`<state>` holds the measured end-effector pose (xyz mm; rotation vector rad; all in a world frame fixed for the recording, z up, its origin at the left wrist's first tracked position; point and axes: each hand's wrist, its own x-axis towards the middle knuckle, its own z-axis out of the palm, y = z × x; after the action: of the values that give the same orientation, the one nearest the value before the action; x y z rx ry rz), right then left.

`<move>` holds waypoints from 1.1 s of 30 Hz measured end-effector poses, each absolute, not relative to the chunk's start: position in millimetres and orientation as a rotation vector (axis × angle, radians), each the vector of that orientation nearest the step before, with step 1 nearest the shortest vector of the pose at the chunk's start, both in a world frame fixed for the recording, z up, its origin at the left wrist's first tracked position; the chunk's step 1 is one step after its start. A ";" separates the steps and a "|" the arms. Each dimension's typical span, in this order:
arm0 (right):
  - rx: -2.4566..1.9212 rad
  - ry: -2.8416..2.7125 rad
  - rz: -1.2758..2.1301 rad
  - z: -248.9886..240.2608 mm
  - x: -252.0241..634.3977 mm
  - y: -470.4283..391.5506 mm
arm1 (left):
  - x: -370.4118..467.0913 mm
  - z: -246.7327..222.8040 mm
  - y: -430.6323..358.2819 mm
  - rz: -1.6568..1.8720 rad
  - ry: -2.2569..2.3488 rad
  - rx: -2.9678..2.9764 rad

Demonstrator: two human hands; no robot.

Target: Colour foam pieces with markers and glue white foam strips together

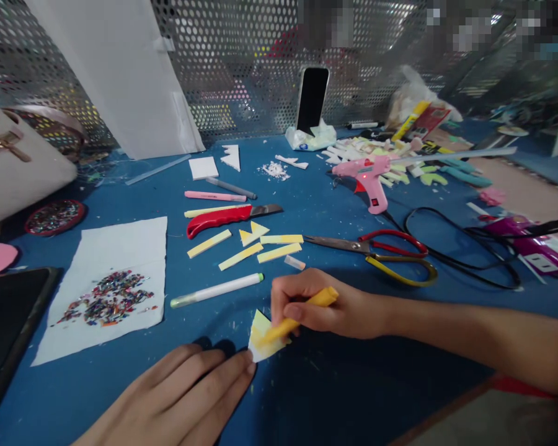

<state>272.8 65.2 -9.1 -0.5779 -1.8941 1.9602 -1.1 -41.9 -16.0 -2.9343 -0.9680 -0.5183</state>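
My right hand [328,305] grips a yellow marker [302,316] and presses its tip on a small pale triangular foam piece [261,339] lying on the blue table. My left hand [186,396] lies flat, fingers together, with a fingertip holding down the lower left corner of that piece. Just above lie a white pen with a green tip [216,290] and several yellow foam strips [260,244].
Red-and-yellow scissors [376,251], a red utility knife [227,218], a pink glue gun [369,179] with a black cord [446,248], a cloth with coloured beads [106,291], a propped phone [312,99], a tablet [4,328] at the left edge.
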 end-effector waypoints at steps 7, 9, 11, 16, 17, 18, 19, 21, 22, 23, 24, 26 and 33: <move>-0.587 -1.917 1.947 -9.2 273.4 64.5 | 2.1 -11.7 -38.5 -0.566 -0.920 -2.927; -0.577 -1.900 1.967 -8.6 273.4 64.4 | 2.7 -14.6 -39.6 -0.599 -0.953 -2.929; -0.577 -1.890 1.950 -7.8 273.2 64.7 | 3.2 -17.8 -40.6 -0.649 -0.972 -2.929; -0.563 -1.892 1.954 -7.0 272.7 65.3 | 4.7 -18.3 -39.6 -0.654 -0.964 -2.925; -0.568 -1.898 1.939 -7.1 272.8 65.3 | 4.7 -17.5 -39.0 -0.660 -0.969 -2.919; -0.568 -1.907 1.932 -7.3 273.0 65.2 | 4.6 -16.5 -38.4 -0.663 -0.969 -2.917; -0.560 -1.916 1.933 -7.5 273.1 65.0 | 4.3 -15.5 -37.9 -0.656 -0.966 -2.920; -0.563 -1.917 1.928 -7.8 273.5 64.8 | 3.1 -13.5 -37.1 -0.609 -0.945 -2.934; -0.573 -1.913 1.916 -7.8 273.5 64.7 | 2.4 -12.6 -37.0 -0.576 -0.930 -2.938; -0.577 -1.914 1.910 -7.7 273.5 64.8 | 1.9 -11.9 -37.0 -0.551 -0.917 -2.939; -0.574 -1.919 1.913 -7.7 273.4 64.8 | 1.6 -11.5 -37.2 -0.548 -0.912 -2.935; -0.548 -1.922 1.939 -7.6 273.0 65.0 | 1.8 -11.9 -38.0 -0.551 -0.910 -2.932; -0.574 -1.921 1.945 -9.0 273.0 65.3 | 4.9 -20.5 -41.4 -0.682 -0.956 -2.889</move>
<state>273.0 65.3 -9.0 -0.5737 -1.9215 1.9454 4.9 -41.4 -20.5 -2.8894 -0.9558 -0.6816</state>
